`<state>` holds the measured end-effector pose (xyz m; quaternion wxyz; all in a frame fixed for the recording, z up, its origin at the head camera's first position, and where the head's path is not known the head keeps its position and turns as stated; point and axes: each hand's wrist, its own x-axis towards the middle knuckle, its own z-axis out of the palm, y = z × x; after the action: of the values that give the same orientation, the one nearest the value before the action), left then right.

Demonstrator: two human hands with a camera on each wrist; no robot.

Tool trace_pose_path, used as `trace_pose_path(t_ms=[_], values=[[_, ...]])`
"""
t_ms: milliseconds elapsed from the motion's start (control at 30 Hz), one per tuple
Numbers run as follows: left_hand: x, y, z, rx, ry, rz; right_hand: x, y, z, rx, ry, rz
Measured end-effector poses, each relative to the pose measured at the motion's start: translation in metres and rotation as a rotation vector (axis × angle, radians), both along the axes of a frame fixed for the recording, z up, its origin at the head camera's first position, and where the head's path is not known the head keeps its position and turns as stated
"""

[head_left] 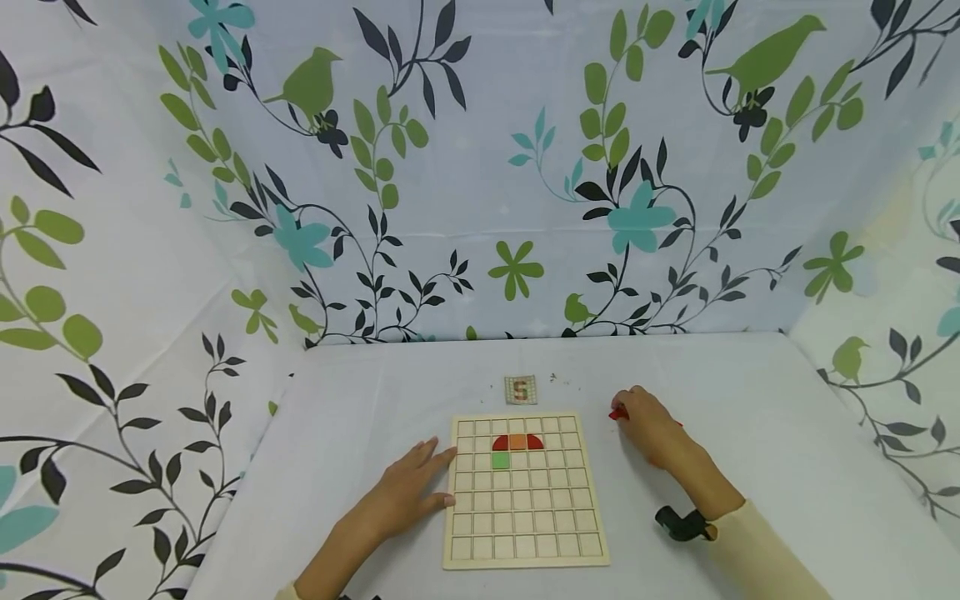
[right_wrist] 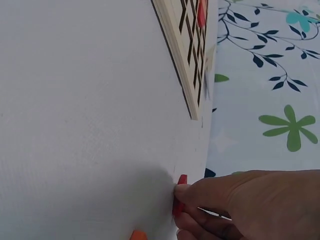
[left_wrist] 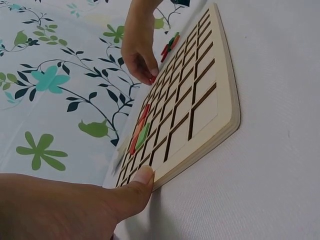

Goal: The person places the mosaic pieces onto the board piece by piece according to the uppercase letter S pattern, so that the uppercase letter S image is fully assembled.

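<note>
A pale wooden grid board (head_left: 525, 562) lies flat on the white table. My left hand (head_left: 408, 492) rests at its left edge, fingers spread and thumb (left_wrist: 142, 176) touching the rim. Set in the upper part of the grid are an orange square (head_left: 517, 442) with a red curved-edged tile (head_left: 499, 443) on its left and a second red tile (head_left: 535, 442) on its right. A green square (head_left: 500, 460) sits just below the left red one. Beyond the board's right side, my right hand (head_left: 648, 425) pinches a red piece (right_wrist: 178, 205) close to the table; the fingers partly hide its shape.
Above the board lies a small patterned card (head_left: 521, 390). Several loose coloured pieces (left_wrist: 170, 46) lie near the right hand, including an orange one (right_wrist: 138, 235). A cloth (head_left: 517, 217) printed with leaves and birds hangs behind the table. A black strap (head_left: 682, 524) is on the right wrist.
</note>
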<state>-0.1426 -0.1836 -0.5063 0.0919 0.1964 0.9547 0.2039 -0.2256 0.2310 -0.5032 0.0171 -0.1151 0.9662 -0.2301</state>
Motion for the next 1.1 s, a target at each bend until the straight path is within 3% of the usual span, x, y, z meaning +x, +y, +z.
trace_pose_path(t_ms=[333, 567, 1100], values=[[0.001, -0.001, -0.002, -0.001, 0.004, 0.002, -0.001, 0.004, 0.000, -0.052, -0.057, 0.010], [0.001, 0.000, 0.001, -0.023, -0.009, 0.007, -0.001, 0.008, -0.004, -0.082, -0.012, 0.055], [0.001, 0.000, 0.000, -0.019, -0.006, 0.013, -0.008, -0.002, -0.015, -0.170, -0.015, -0.006]])
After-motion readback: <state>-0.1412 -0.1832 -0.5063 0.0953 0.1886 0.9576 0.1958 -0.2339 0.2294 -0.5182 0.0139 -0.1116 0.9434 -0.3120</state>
